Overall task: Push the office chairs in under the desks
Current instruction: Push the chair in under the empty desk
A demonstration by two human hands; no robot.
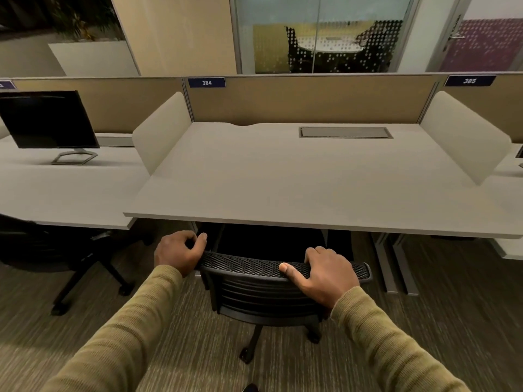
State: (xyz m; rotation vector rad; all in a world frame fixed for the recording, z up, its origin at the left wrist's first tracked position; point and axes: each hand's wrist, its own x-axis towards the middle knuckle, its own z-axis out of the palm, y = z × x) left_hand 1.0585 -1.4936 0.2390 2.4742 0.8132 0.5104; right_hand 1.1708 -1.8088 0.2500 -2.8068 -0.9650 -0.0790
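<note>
The person's right hand [328, 270] is curled over the top rail of the office chair [263, 295], fingers on the far side and thumb lying along the near side, a hold that lets the palm drive the backrest forward. The left hand [179, 251] sits at the rail's left corner with its fingers bent and its heel against the mesh; whether those fingers actually close round the rail cannot be told. With the hands set apart at either end, the chair can probably be steered straight on its casters [246, 355]. The chair faces the desk [283, 179] marked 384 [206, 82], its seat already in the shadow beneath the front edge and the backrest near that edge but not touching, so the push looks almost done. Left of it, a second chair [56, 250] stands at the neighbouring desk, which bears a monitor [48, 120]
</note>
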